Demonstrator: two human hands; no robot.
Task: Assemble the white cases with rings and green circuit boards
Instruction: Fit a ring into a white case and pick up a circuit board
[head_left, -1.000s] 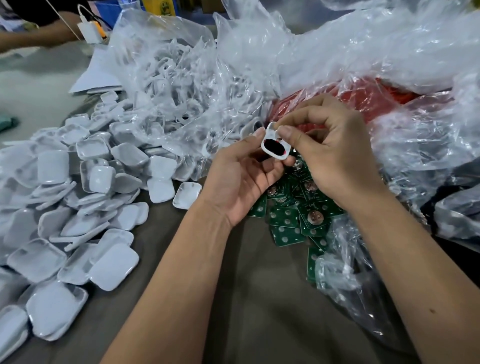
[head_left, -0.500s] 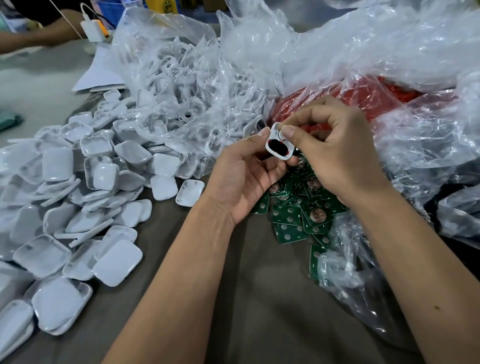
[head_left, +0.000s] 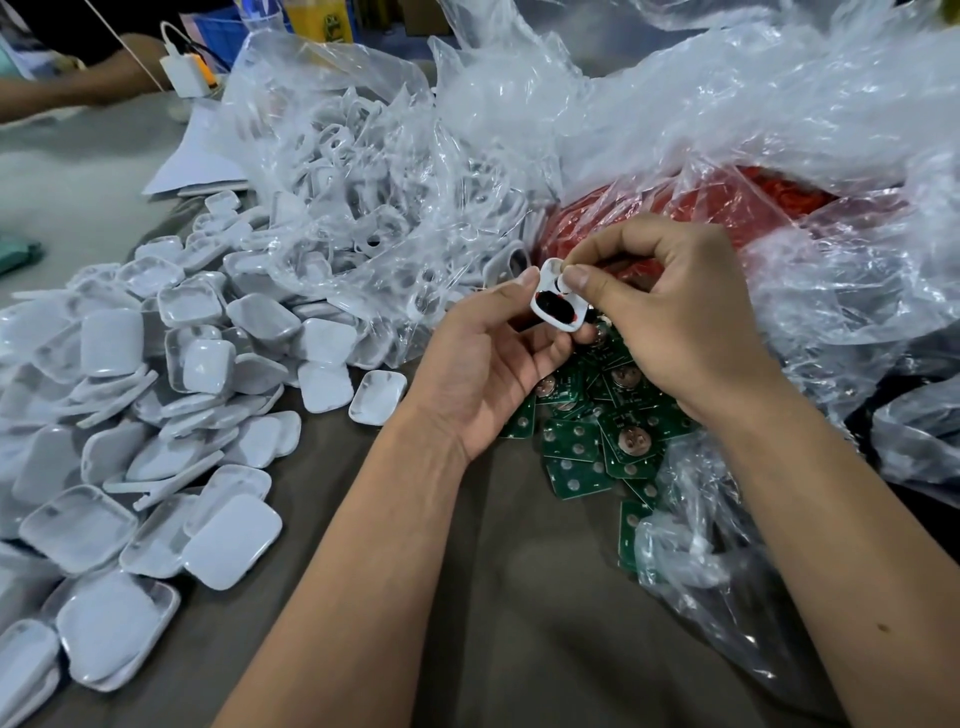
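Grey-brown cloth (head_left: 519, 597) covers the bench. I see both hands raised above a heap of flat green circuit boards (head_left: 587, 436). My left hand (head_left: 488, 364) curls under 1 small white case (head_left: 558, 306), a glossy rounded rectangle with a dark oval centre edged in red. My right hand (head_left: 675, 322) pinches its upper edge with thumb and forefinger. Smooth white shells (head_left: 156, 415) lie piled left; crinkled clear bags (head_left: 649, 130) lie behind.

Both forearms are bare up to the frame's lower edge (no sleeve, watch or glove shows). The left hand (head_left: 485, 364) and right hand (head_left: 675, 322) carry no rings; fingernails are short and unpainted.
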